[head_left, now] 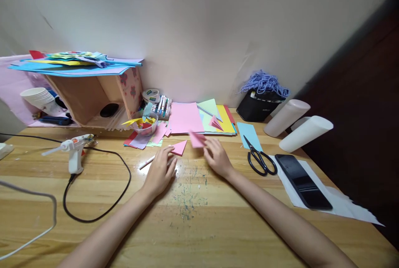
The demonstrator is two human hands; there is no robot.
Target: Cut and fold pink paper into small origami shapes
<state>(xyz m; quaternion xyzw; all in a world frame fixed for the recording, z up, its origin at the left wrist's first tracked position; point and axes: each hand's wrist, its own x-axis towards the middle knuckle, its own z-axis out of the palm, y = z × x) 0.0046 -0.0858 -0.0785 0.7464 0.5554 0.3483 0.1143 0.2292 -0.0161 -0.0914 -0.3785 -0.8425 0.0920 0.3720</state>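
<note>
OK so a folded pink paper (197,139) is pinched in the fingers of the right hand (218,158), kinda blurry. The left hand (159,171) is rested on the bench (199,234), fingers a bit apart, right by a pink triangle (180,148). Black scissors (260,162) are parked partly on blue paper (247,131).

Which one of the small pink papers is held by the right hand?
The blurred paper, in the right hand. The triangular paper is by the left hand; the folded paper lies behind.
</note>
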